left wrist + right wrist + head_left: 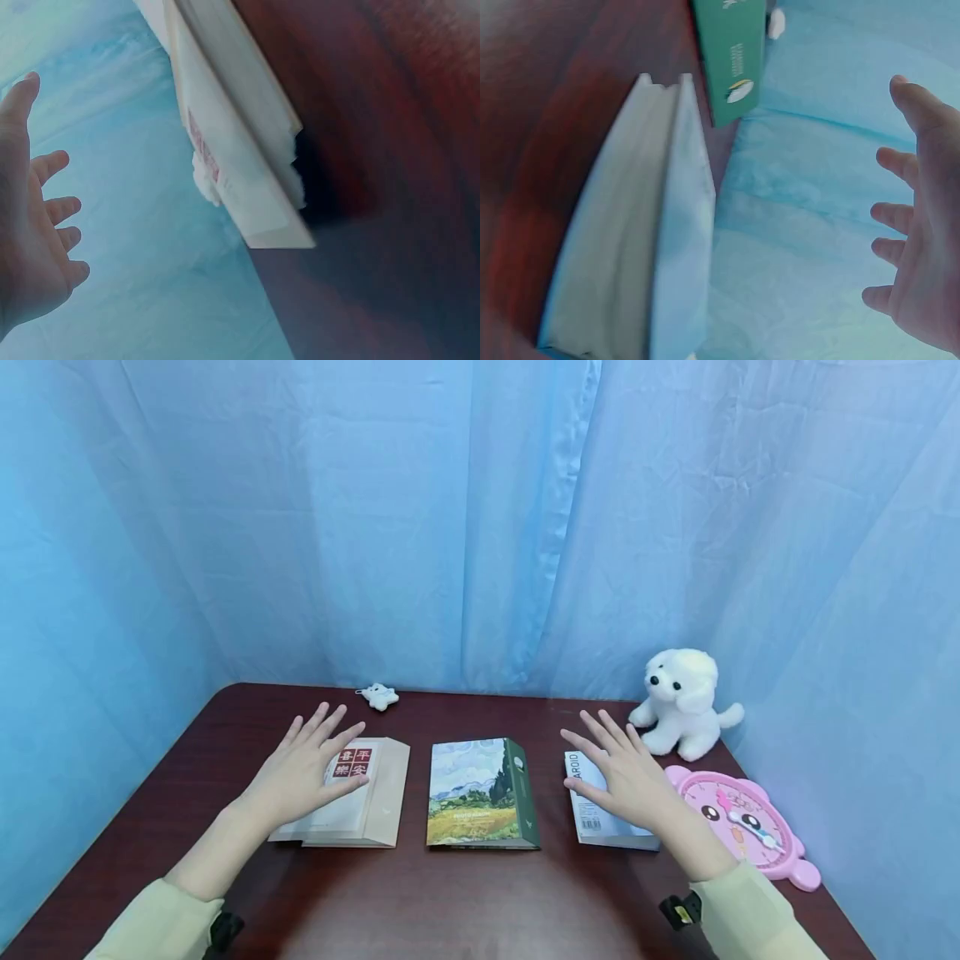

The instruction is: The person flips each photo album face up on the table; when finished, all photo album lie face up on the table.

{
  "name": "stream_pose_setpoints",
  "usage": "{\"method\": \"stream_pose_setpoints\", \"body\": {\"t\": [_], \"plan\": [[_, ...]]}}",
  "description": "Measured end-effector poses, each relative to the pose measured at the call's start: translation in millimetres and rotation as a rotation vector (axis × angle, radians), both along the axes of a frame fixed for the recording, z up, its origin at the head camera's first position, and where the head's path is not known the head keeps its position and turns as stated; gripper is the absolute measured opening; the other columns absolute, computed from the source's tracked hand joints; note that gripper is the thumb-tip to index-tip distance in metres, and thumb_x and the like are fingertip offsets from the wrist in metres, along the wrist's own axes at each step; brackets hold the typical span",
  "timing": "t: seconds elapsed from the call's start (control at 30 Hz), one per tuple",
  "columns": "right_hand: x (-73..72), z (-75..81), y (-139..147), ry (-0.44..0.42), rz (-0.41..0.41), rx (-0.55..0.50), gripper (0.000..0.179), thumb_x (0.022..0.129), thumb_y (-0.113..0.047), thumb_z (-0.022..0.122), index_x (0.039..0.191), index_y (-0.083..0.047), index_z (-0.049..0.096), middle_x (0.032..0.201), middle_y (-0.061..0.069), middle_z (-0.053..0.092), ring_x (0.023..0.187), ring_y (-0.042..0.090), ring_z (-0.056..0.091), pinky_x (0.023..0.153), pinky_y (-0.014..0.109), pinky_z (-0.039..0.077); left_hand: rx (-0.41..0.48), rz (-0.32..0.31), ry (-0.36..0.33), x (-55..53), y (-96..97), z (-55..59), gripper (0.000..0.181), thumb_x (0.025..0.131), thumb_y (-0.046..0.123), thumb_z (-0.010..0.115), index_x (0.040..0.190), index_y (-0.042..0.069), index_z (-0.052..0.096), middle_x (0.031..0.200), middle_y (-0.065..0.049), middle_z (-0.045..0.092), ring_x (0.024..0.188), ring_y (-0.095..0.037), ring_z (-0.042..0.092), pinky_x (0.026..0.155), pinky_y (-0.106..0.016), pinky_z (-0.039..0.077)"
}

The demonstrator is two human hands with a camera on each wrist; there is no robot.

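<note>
Three thick books lie in a row on a dark red-brown table. In the head view, my left hand hovers with spread fingers above the cream book, which bears red squares with Chinese characters and is partly hidden by the hand. My right hand, fingers likewise spread, is over the light blue-white book and covers part of it. Between the hands sits a book with a painted landscape cover and a dark green spine. Both wrist views show the hands apart from the books, holding nothing.
A white plush dog sits at the table's back right. Before it lies a pink animal-shaped clock, partly behind the right forearm. A small white star-shaped item is near the back edge. Blue curtains enclose the table.
</note>
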State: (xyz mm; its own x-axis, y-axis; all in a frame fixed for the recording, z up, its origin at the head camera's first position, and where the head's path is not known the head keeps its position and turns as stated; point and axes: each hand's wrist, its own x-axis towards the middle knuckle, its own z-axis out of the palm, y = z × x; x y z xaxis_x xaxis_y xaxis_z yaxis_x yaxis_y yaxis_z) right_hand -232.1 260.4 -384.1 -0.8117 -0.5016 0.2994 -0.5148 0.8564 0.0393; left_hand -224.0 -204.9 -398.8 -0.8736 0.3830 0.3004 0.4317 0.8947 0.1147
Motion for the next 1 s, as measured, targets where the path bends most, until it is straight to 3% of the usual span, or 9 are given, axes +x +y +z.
{"method": "stream_pose_setpoints", "body": {"t": [0.53, 0.87, 1.0], "plan": [[-11.3, 37.4, -48, -0.038, 0.095, -0.002, 0.068, 0.090, -0.062, 0.046, 0.148, -0.030, 0.032, 0.158, 0.005, 0.017, 0.145, 0.031, 0.011, 0.112, 0.058, 0.014, 0.008, -0.010, 0.004, -25.4, -6.5, 23.4, 0.077, 0.086, 0.064, 0.052, 0.148, 0.020, 0.034, 0.155, -0.014, 0.023, 0.144, -0.034, 0.011, 0.113, -0.057, 0.011], [-7.9, 43.0, -95, -0.075, 0.166, 0.009, 0.067, 0.092, -0.061, 0.043, 0.150, -0.032, 0.025, 0.159, 0.000, 0.010, 0.146, 0.025, 0.005, 0.114, 0.054, 0.012, 0.025, -0.024, -0.057, -47.3, -5.1, 19.6, 0.079, 0.087, 0.066, 0.048, 0.147, 0.017, 0.035, 0.156, -0.013, 0.021, 0.145, -0.032, 0.008, 0.114, -0.054, 0.009], [-6.2, 37.0, -113, -0.061, 0.195, 0.028, 0.068, 0.092, -0.062, 0.042, 0.150, -0.032, 0.024, 0.159, 0.000, 0.009, 0.146, 0.022, 0.002, 0.115, 0.053, 0.013, 0.061, -0.035, -0.087, -54.8, -5.6, 14.2, 0.078, 0.087, 0.063, 0.051, 0.147, 0.015, 0.036, 0.155, -0.014, 0.022, 0.145, -0.033, 0.010, 0.114, -0.054, 0.008]]}}
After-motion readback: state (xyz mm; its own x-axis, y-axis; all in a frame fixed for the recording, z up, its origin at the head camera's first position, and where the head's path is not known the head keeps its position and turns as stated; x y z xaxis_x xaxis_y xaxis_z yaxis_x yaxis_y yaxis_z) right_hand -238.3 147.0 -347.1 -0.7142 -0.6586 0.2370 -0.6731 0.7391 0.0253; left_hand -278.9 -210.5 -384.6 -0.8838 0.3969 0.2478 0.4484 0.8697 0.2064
